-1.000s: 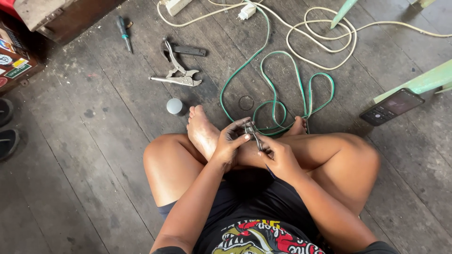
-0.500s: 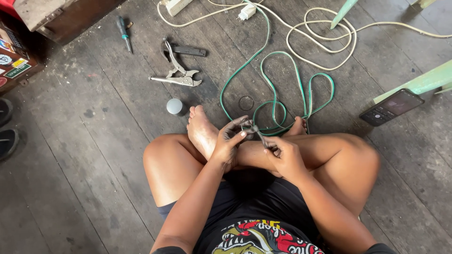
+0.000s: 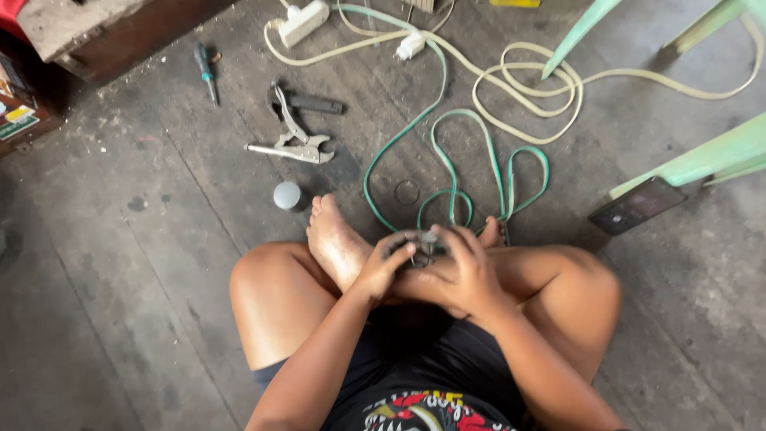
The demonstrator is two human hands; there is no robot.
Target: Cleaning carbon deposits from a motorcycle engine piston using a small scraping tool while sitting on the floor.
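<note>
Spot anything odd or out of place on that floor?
Mostly clutter: green cord and cream cord sprawl in tangled loops, locking pliers and screwdriver lie loose, and a phone sits by the chair leg. No visible damage or spill.

A makeshift home repair spot on a worn wooden plank floor (image 3: pixel 120 263). Locking pliers (image 3: pixel 291 144), a screwdriver (image 3: pixel 205 72) and coiled green cable (image 3: pixel 447 160) lie strewn about. A power strip (image 3: pixel 303 22) sits near the floor's far edge, beside pale green chair legs (image 3: pixel 578 36).

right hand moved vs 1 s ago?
Yes. The right hand has slid left over the left hand, away from the right knee, now covering the small tool it held.
</note>
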